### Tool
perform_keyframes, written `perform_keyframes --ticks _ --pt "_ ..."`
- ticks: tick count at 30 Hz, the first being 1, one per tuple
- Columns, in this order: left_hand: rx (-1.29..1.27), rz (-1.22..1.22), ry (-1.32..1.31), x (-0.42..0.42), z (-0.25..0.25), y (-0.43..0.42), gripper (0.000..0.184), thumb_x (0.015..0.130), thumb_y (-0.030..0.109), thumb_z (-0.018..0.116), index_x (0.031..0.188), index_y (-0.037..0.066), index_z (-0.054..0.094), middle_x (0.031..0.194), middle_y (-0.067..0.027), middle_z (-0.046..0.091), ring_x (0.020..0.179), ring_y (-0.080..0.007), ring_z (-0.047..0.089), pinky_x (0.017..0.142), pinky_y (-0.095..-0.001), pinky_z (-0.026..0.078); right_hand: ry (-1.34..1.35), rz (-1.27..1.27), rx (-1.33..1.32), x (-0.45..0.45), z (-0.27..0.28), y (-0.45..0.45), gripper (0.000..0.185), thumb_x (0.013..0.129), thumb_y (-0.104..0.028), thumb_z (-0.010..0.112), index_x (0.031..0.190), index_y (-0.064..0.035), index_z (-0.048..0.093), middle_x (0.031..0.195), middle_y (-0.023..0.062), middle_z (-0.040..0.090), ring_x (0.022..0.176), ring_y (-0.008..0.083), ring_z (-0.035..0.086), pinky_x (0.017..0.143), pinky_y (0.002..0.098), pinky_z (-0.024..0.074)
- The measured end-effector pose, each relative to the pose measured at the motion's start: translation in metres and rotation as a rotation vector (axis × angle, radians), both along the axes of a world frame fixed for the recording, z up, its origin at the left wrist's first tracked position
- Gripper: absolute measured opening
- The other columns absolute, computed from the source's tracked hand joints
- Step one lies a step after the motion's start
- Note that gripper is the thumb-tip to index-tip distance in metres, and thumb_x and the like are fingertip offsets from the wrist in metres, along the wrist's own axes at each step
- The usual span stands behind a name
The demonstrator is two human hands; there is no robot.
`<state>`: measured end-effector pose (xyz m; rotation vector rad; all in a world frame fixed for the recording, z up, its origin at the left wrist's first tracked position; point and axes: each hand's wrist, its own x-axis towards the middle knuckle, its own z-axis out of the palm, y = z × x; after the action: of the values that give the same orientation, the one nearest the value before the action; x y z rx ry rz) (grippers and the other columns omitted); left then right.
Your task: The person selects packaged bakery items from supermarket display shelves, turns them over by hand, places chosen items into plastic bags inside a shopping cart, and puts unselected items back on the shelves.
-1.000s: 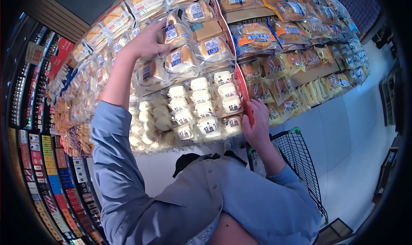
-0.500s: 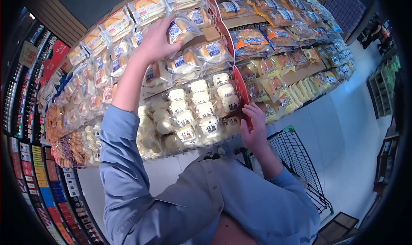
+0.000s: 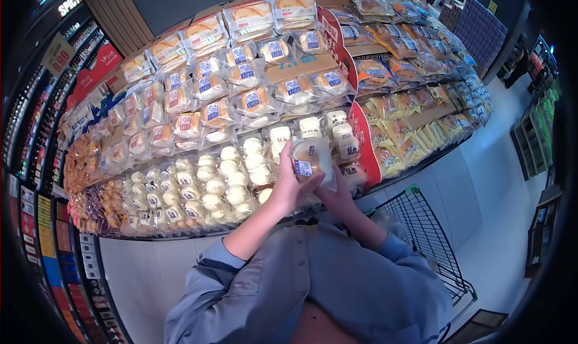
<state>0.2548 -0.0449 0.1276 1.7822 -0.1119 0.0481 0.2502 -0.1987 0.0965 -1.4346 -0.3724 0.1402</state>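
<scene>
A clear-wrapped bread bun [image 3: 314,158] with a blue-and-white label is held up in front of my body. My left hand [image 3: 291,186] grips it from the left side, thumb over its lower front. On the other side my right hand [image 3: 338,197] supports the pack from below and right, with its fingers partly hidden behind the wrapper. Behind the pack are rows of round white buns [image 3: 280,136] in clear packs. Higher on the sloping display lie more blue-labelled bread packs [image 3: 295,91], next to a patch of bare cardboard [image 3: 301,69].
A red divider [image 3: 363,139] separates these breads from yellow-wrapped packs [image 3: 391,133] on the right. A black wire shopping cart [image 3: 424,235] with green corners stands at my right. Tall stocked shelves [image 3: 42,133] line the left side. A person [image 3: 516,66] is far off at right.
My left hand has lifted a bread pack off the upper row and brought it down toward me. My right hand has left the red divider's edge and joined it on the pack.
</scene>
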Motion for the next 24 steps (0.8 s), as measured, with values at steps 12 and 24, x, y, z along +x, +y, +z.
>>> perform_keyframes --ticks 12,24 --pt "0.804 0.019 -0.517 -0.014 0.068 0.039 0.098 0.068 0.024 0.086 0.147 0.001 0.032 0.119 -0.0215 0.051 0.125 -0.0398 0.044 0.105 -0.0521 0.038 0.452 0.159 0.652 0.008 -0.007 -0.003 0.045 0.100 -0.021 0.048 0.138 0.0021 0.039 0.127 0.0150 0.057 0.113 0.0259 0.061 0.092 0.0369 0.0521" --pt "1.043 -0.134 -0.611 0.123 0.102 0.054 0.075 0.065 0.029 0.078 0.131 0.007 0.050 0.112 -0.0179 0.056 0.112 -0.0362 0.051 0.103 -0.0458 0.036 0.345 0.283 0.490 0.004 -0.007 -0.028 0.036 0.103 -0.027 0.049 0.131 -0.0051 0.049 0.120 0.0117 0.063 0.104 0.0182 0.063 0.087 0.0314 0.0526"
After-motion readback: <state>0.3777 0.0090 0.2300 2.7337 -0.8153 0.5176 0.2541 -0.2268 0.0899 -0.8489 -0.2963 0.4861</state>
